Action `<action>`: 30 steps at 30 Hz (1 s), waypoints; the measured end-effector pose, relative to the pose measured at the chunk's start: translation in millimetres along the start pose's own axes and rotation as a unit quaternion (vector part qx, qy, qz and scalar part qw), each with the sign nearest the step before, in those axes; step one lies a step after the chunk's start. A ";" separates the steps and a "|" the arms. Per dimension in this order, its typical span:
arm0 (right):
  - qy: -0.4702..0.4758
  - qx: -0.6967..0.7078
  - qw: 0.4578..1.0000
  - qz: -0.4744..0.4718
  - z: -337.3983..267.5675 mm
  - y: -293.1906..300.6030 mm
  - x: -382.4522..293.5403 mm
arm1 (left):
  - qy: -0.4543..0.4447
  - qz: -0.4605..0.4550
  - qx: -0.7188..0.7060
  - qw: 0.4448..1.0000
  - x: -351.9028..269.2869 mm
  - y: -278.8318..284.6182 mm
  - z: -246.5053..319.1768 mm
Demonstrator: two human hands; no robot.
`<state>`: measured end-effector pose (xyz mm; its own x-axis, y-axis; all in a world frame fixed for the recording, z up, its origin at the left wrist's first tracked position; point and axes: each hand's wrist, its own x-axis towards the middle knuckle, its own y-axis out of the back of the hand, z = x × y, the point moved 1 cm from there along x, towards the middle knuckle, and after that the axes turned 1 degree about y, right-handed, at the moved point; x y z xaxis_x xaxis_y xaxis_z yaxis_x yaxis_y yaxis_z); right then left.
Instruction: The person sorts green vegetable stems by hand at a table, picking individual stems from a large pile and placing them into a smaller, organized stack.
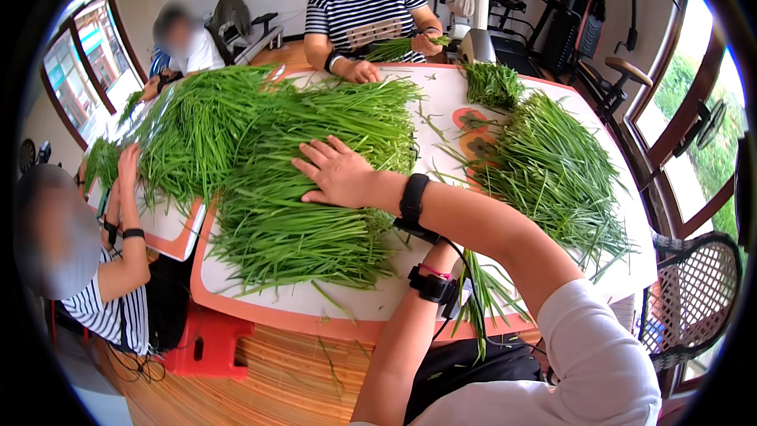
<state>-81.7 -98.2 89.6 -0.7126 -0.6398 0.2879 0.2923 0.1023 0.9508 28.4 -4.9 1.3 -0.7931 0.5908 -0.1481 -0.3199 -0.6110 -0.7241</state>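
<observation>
My right hand (340, 174) lies palm down, fingers spread, on a wide pile of long green leafy stalks, possibly garlic chives (295, 213). My left hand (445, 253) is mostly hidden beneath my right forearm. A loose bunch of the same stalks (488, 302) hangs over the table's front edge just right of it; whether my fingers grip it cannot be seen. Farther right on the table (366, 307) lies another large heap of stalks (556, 171), with a smaller bundle (492, 84) behind it. Both my wrists wear black straps, and a cable runs from the left one.
Across the table a person in a striped shirt (366, 18) holds some stalks. Two more people sit at left beside another pile (201, 124). A red plastic stool (207, 340) stands below the front left edge, a woven chair (692, 296) at right. Exercise machines are behind.
</observation>
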 end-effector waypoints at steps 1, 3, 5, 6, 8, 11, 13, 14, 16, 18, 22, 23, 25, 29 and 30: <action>0.003 0.006 1.000 -0.020 -1.2 3.0 2.6 | -0.004 -0.002 0.002 1.000 -0.1 1.7 1.9; 0.007 0.018 1.000 -0.007 2.9 15.1 14.2 | -0.013 -0.014 0.009 1.000 0.6 2.9 5.8; -0.023 0.374 0.926 0.049 19.2 36.0 27.8 | -0.024 -0.027 0.016 0.999 1.0 4.5 6.7; -0.088 0.425 0.898 0.068 18.9 56.9 33.1 | -0.028 -0.022 0.019 0.999 -4.1 18.0 8.3; -0.194 0.482 0.845 0.130 69.3 64.3 39.6 | 0.010 -0.028 0.023 0.999 -5.6 13.6 11.9; -0.335 0.427 0.816 0.199 189.6 57.5 -18.2 | 0.061 -0.028 0.022 0.998 2.4 -11.6 5.8; -0.496 0.453 0.721 0.168 274.1 77.9 -91.7 | 0.077 -0.071 0.004 0.995 2.8 -34.1 6.7; -0.531 0.526 0.642 0.170 233.2 72.5 -86.0 | 0.063 -0.013 0.013 0.998 -8.4 5.2 20.0; -0.459 0.615 0.579 0.276 278.6 85.3 -165.6 | 0.062 -0.031 0.003 0.998 -6.2 -2.2 16.0; -0.481 0.674 0.380 0.412 298.7 113.7 -229.8 | 0.071 -0.049 -0.017 0.996 -1.5 -6.9 6.5; -0.267 0.832 0.408 0.265 220.4 134.0 -280.9 | 0.066 -0.053 0.014 0.996 -17.0 -10.3 16.9; -0.187 0.865 0.434 0.167 194.8 136.2 -289.3 | 0.073 -0.052 0.039 0.995 -22.9 -20.2 21.7; -0.215 0.800 0.541 0.143 127.6 148.2 -282.5 | 0.077 -0.090 0.022 0.993 -24.0 -28.9 22.2; -0.200 0.776 0.598 0.016 64.9 123.9 -279.0 | 0.022 -0.095 0.054 0.994 -40.0 -37.6 42.6; -0.188 0.795 0.577 -0.011 60.6 116.7 -281.4 | 0.012 -0.084 0.076 0.993 -57.2 -46.1 56.1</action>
<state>114.3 139.9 126.5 -0.8799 -0.4750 -0.0061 -0.4612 0.8573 -0.2288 59.5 -40.1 80.9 -0.7103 0.7020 -0.0510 -0.5228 -0.5747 -0.6297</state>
